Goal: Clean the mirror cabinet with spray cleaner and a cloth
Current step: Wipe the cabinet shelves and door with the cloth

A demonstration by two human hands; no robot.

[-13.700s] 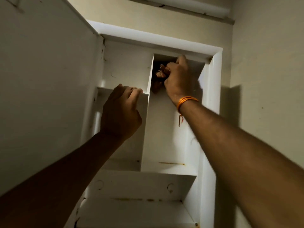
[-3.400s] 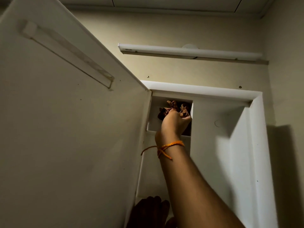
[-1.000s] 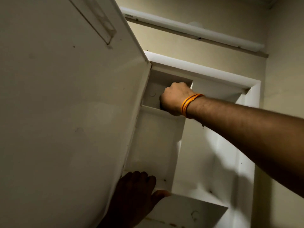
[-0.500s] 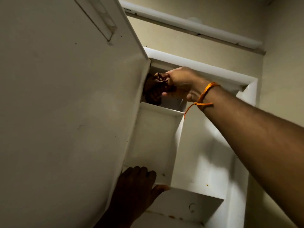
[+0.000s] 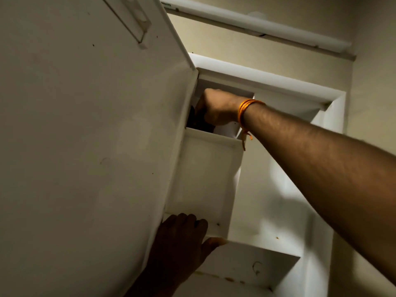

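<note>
The white mirror cabinet [image 5: 265, 82] hangs open on the wall, seen from below. Its door [image 5: 85, 146] swings out at the left and fills half the view. My right hand [image 5: 216, 110], with an orange thread at the wrist, reaches into the top left compartment and is closed on a dark cloth [image 5: 196, 122], mostly hidden behind the door's edge. My left hand [image 5: 182, 239] rests on the front edge of a lower shelf [image 5: 216, 232], fingers over it and thumb under it. No spray bottle is in view.
A white tube light [image 5: 257, 24] runs along the wall above the cabinet. A side wall [image 5: 375, 82] stands close on the right. Rust-coloured stains [image 5: 229, 279] mark the lower shelves. A narrow bar [image 5: 132, 20] sits on the door's inner face.
My right hand has pushed the cloth deeper to the left in the top compartment, so the cloth shows less. My left hand has stayed on the shelf edge.
</note>
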